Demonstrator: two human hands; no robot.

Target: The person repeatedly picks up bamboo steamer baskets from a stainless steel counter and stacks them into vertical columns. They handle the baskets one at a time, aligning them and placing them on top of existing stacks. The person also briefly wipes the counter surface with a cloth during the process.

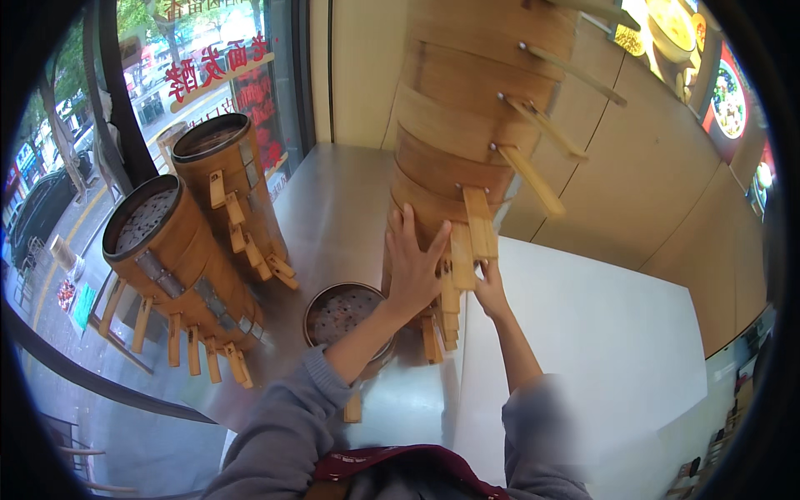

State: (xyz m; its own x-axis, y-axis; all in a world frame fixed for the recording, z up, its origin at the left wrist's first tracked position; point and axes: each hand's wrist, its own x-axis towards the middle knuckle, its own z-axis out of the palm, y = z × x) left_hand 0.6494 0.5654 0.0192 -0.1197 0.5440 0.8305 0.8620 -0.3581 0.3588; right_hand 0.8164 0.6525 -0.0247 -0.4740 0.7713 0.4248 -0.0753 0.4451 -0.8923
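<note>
A tall stack of round bamboo steamers [459, 119] with wooden handles rises in front of me and runs out of the top of the view. My left hand [415, 262] rests on the stack's lower side, fingers spread against the bamboo wall. At the stack's right side is my right hand [492, 290], just behind the projecting wooden handles [463, 256]. Its fingers are partly hidden, so its grip is unclear. Below my left forearm, a low round steamer [344, 315] shows a perforated base and one handle pointing towards me.
Two more steamer stacks [187, 275] [228, 187] stand on the left by the window [200, 69]. Underneath is a metal counter [337, 181]. A white board or tabletop [594, 337] extends to the right, against a wood-panelled wall [600, 169].
</note>
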